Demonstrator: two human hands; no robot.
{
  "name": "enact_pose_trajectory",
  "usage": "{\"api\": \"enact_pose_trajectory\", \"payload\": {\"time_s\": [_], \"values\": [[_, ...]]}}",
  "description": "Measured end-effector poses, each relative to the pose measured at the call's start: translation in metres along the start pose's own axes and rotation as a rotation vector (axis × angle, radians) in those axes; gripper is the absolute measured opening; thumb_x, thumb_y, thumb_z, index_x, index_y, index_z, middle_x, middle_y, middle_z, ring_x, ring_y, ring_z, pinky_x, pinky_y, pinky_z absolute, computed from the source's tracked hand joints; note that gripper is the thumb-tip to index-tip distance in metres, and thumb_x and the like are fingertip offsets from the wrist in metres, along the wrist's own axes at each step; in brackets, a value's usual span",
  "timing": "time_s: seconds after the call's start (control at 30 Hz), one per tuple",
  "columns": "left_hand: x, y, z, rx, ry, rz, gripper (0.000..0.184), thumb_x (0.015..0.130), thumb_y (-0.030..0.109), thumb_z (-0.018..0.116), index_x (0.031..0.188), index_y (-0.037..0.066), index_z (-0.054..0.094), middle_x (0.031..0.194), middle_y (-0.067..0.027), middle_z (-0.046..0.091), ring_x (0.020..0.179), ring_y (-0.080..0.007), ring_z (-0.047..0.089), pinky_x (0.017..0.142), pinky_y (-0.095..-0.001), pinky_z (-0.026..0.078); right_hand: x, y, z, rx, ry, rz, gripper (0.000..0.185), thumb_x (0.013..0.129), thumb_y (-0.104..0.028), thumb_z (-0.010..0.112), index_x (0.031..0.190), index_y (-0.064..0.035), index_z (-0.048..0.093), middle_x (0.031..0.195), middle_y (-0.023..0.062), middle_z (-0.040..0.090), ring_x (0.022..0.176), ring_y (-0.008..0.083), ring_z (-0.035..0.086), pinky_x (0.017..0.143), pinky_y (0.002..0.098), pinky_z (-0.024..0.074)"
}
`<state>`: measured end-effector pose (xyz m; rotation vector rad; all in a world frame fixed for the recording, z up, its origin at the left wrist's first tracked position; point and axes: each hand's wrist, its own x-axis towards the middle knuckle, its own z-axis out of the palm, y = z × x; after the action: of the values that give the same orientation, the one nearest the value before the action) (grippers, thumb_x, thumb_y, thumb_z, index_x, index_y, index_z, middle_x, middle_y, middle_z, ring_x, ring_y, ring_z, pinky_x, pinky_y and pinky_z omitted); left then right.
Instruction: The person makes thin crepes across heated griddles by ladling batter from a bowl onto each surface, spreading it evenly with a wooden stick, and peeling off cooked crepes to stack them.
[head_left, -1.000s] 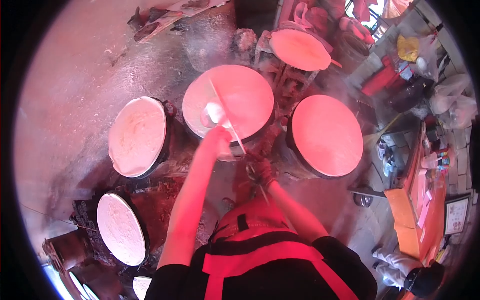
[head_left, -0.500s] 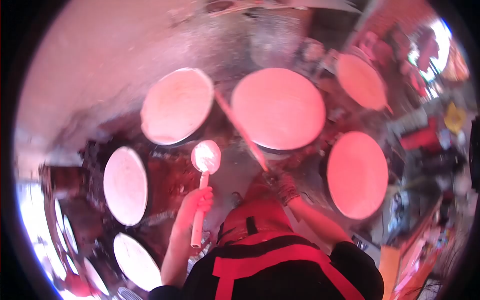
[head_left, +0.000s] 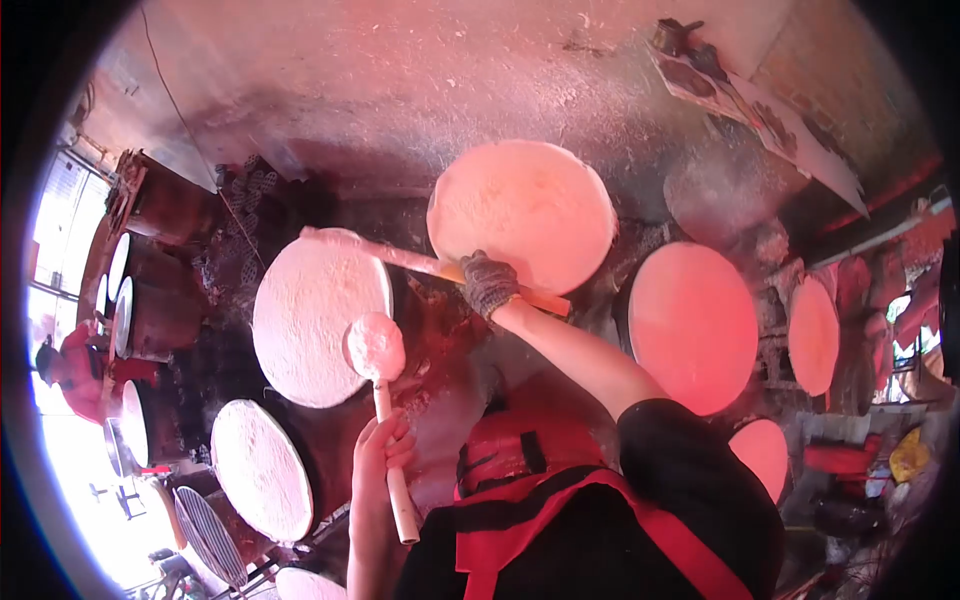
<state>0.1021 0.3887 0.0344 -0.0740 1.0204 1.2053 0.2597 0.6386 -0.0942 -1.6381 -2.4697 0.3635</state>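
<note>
My left hand (head_left: 378, 450) is closed around the pale handle of a ladle (head_left: 376, 346). Its round bowl, with something whitish in or on it, overlaps the edge of a large round griddle (head_left: 312, 320) with a pale, rough-textured surface. In a dark knitted glove, my right hand (head_left: 490, 284) grips a long flat wooden stick (head_left: 405, 259). The stick's far end reaches over the upper part of that griddle; whether it touches cannot be told. Just beyond the glove is a second pale round griddle (head_left: 525, 205), with browner patches.
Further round griddles stand to the right (head_left: 693, 330) and lower left (head_left: 262, 470). A striped round rack (head_left: 210, 535) is near the lower left. Another person in red (head_left: 80, 370) is at the far left. A shelf with items (head_left: 760, 120) juts out upper right.
My view has swung round to the left. The wooden stick has gone from slanting between two griddles to lying across the left one. My left hand still holds the ladle.
</note>
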Motion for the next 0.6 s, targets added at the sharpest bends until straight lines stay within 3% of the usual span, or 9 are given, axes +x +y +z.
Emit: {"api": "enact_pose_trajectory", "payload": {"time_s": [0.2, 0.27, 0.3, 0.33, 0.4, 0.43, 0.5, 0.53, 0.6], "values": [[0.04, 0.049, 0.028, 0.06, 0.033, -0.003, 0.011, 0.089, 0.007, 0.044, 0.099, 0.003, 0.044, 0.066, 0.0006, 0.037, 0.044, -0.0023, 0.03, 0.035, -0.0151, 0.025, 0.045, 0.036, -0.034, 0.126, 0.107, 0.023, 0.027, 0.076, -0.034, 0.056, 0.068, -0.0094, 0.061, 0.06, 0.0113, 0.06, 0.061, 0.0282, 0.062, 0.054, 0.0389, 0.0476], [0.059, 0.057, 0.032, 0.04, -0.021, -0.065, 0.014, 0.088, 0.006, 0.045, 0.101, 0.002, 0.044, 0.069, 0.0, 0.038, 0.046, -0.0022, 0.031, 0.035, -0.0147, 0.025, 0.061, 0.087, -0.068, 0.47, 0.217, 0.116, 0.033, 0.076, -0.039, 0.059, 0.067, -0.0075, 0.06, 0.062, 0.0112, 0.06, 0.057, 0.0274, 0.059, 0.053, 0.037, 0.0463], [0.069, 0.061, 0.042, 0.024, -0.032, -0.071, 0.014, 0.088, 0.005, 0.045, 0.102, 0.001, 0.044, 0.069, -0.0002, 0.038, 0.047, -0.0023, 0.032, 0.036, -0.0145, 0.026, 0.081, 0.138, -0.068, 0.408, 0.303, 0.102, 0.036, 0.075, -0.044, 0.059, 0.073, -0.0089, 0.065, 0.065, 0.0135, 0.061, 0.058, 0.0281, 0.058, 0.056, 0.0394, 0.0445], [0.079, 0.064, 0.053, 0.009, -0.045, -0.078, 0.015, 0.088, 0.005, 0.046, 0.102, 0.0, 0.044, 0.07, -0.0004, 0.039, 0.047, -0.0024, 0.032, 0.036, -0.0144, 0.026, 0.047, 0.14, -0.156, 0.39, 0.438, 0.001, 0.031, 0.083, -0.035, 0.055, 0.088, -0.0046, 0.059, 0.062, 0.0079, 0.057, 0.053, 0.0191, 0.055, 0.049, 0.0344, 0.044], [0.092, 0.065, 0.07, -0.002, -0.091, -0.106, 0.017, 0.087, 0.003, 0.046, 0.103, -0.002, 0.044, 0.07, -0.0007, 0.039, 0.048, -0.0027, 0.033, 0.036, -0.014, 0.027, 0.029, 0.258, -0.204, 1.057, 0.268, 0.338, 0.033, 0.083, -0.039, 0.055, 0.084, -0.0066, 0.06, 0.054, 0.0062, 0.051, 0.043, 0.0166, 0.046, 0.042, 0.0302, 0.0385], [0.1, 0.066, 0.078, -0.03, -0.117, -0.135, 0.017, 0.087, 0.003, 0.046, 0.104, -0.002, 0.044, 0.07, -0.0005, 0.039, 0.048, -0.0027, 0.033, 0.036, -0.0139, 0.027, -0.006, 0.3, -0.254, 1.606, 0.203, 0.294, 0.028, 0.084, -0.033, 0.056, 0.089, -0.0062, 0.058, 0.051, 0.0016, 0.046, 0.04, 0.0132, 0.043, 0.038, 0.0269, 0.0357], [0.126, 0.066, 0.086, -0.16, -0.252, -0.291, 0.017, 0.09, 0.005, 0.043, 0.105, -0.002, 0.045, 0.069, 0.0002, 0.039, 0.048, -0.0038, 0.033, 0.035, -0.0149, 0.027, -0.067, 0.309, -0.337, 1.573, 0.595, 0.474, 0.02, 0.082, -0.026, 0.061, 0.085, -0.0075, 0.056, 0.047, -0.0038, 0.041, 0.037, 0.01, 0.04, 0.034, 0.0236, 0.0316], [0.137, 0.066, 0.092, -0.343, -0.344, -0.456, 0.015, 0.093, 0.008, 0.036, 0.104, -0.001, 0.044, 0.069, -0.0005, 0.038, 0.048, -0.0068, 0.034, 0.036, -0.018, 0.028, -0.102, 0.304, -0.366, 0.915, 0.963, 0.713, 0.017, 0.08, -0.024, 0.065, 0.078, -0.0094, 0.057, 0.047, -0.0046, 0.04, 0.037, 0.0102, 0.039, 0.034, 0.0237, 0.0303], [0.143, 0.058, 0.117, -0.541, -0.47, -0.582, 0.017, 0.096, 0.012, 0.027, 0.099, 0.002, 0.04, 0.07, -0.0022, 0.037, 0.053, -0.0114, 0.036, 0.044, -0.0236, 0.033, -0.193, 0.353, -0.404, 1.146, 1.123, 0.744, 0.016, 0.077, -0.023, 0.069, 0.072, -0.0117, 0.058, 0.046, -0.005, 0.04, 0.037, 0.0092, 0.037, 0.034, 0.0242, 0.028]]}}
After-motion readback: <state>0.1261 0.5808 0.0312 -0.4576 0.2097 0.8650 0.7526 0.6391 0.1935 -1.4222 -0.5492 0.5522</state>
